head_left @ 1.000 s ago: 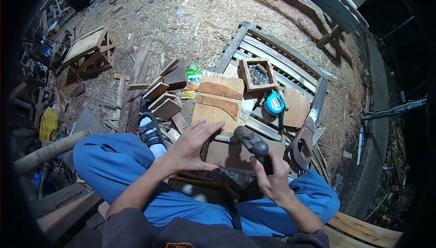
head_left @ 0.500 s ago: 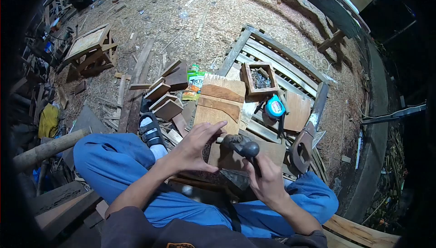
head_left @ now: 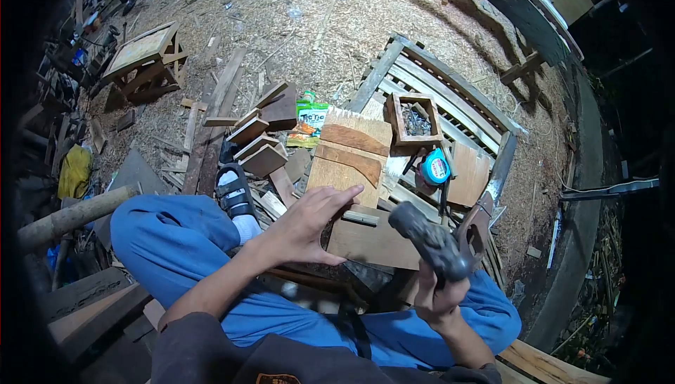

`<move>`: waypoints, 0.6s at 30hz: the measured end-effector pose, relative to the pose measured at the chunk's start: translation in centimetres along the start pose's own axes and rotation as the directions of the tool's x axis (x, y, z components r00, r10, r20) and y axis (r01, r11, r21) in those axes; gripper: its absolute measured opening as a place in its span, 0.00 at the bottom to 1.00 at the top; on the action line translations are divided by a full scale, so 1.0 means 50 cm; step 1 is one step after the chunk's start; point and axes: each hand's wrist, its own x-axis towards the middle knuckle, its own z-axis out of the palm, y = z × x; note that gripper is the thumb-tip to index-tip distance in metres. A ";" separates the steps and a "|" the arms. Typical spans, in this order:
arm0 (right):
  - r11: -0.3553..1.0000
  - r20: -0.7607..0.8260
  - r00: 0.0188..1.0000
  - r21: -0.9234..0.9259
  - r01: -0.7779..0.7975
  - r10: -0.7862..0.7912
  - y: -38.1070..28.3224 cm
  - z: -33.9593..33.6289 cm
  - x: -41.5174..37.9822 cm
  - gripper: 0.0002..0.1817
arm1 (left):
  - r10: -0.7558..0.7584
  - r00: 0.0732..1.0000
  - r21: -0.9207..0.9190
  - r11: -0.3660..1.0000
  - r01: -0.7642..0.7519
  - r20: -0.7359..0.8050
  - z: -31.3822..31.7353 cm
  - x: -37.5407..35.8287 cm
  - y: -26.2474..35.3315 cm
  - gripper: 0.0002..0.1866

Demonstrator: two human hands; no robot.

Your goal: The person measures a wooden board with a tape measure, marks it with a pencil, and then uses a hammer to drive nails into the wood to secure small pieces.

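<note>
Hammer (head_left: pixel 429 240), heavy-headed and rigid, sits clenched in right hand (head_left: pixel 439 300) low on its handle; left hand (head_left: pixel 309 226), fingers spread, steadies stiff board (head_left: pixel 373 240).

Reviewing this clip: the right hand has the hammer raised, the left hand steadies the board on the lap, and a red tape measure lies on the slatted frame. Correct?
Not quite. In the head view the tape measure on the slatted frame is blue, not red. The rest holds: the right hand has the hammer raised, and the left hand steadies the board.
</note>
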 end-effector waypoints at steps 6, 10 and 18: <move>0.985 0.306 0.940 -0.129 -0.113 0.148 -0.012 0.050 0.001 0.26 | -0.009 0.999 0.025 1.000 0.008 0.040 -0.009 0.002 0.004 0.67; 0.982 0.334 0.924 -0.073 -0.174 0.188 -0.012 0.042 0.021 0.24 | -0.023 1.000 -0.048 0.999 0.024 0.008 -0.007 0.005 0.008 0.69; 0.969 0.246 0.943 0.041 -0.242 0.225 -0.021 0.011 0.043 0.14 | -0.044 0.999 -0.029 0.999 0.044 0.000 0.002 -0.003 0.005 0.70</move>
